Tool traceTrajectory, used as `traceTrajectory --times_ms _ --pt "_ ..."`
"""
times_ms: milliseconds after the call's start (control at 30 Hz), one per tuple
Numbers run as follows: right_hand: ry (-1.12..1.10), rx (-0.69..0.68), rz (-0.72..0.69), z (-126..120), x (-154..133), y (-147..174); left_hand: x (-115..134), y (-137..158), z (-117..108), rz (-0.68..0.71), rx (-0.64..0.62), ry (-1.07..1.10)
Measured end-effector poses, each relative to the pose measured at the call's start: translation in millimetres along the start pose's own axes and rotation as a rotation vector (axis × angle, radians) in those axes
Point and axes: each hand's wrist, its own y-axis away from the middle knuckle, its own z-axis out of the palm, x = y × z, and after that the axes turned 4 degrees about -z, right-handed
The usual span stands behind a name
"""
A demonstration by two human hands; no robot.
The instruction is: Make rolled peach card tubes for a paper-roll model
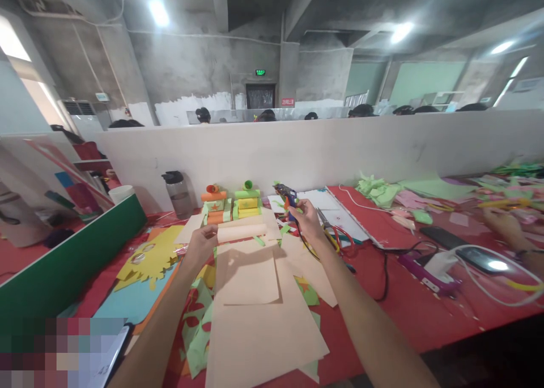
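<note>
My left hand point(204, 242) pinches the left end of a rolled peach paper tube point(242, 231) above the work surface. Wrapped round the blue handle of a hot glue gun point(287, 195) is my right hand point(309, 220), a little right of the tube. Below lie peach paper sheets point(263, 342), with a smaller peach piece point(250, 277) on top. A green paper strip point(259, 241) shows just under the tube. Behind it stand two paper models, one orange and green point(215, 207), the other green and yellow point(247, 204).
Scissors point(335, 232) lie right of my right hand, near the glue gun's cord. A purple power strip point(429, 274) and phone point(484, 259) sit further right, by another person's hand point(504, 224). A bottle point(177, 195), yellow paper cutouts point(153, 252) and a green divider point(76, 252) are at left.
</note>
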Motion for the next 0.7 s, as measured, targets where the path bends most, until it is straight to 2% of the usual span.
traceTrajectory --times_ms 200,367,500,633,700 --pt "0.067 0.016 -0.01 1 0 0 1 0 0 0.032 -0.021 0.008" --pt "0.143 0.118 -0.086 -3 0 -4 -4 -2 1 0.026 -0.016 0.004" --pt "0.211 0.088 -0.155 -8 -5 -9 -7 -4 1 0.014 -0.017 0.022" --pt "0.396 0.196 -0.083 -20 -3 -13 -5 -4 2 0.019 -0.015 0.023" --pt "0.441 0.206 -0.042 -27 -3 -14 -4 -3 3 0.017 -0.016 0.009"
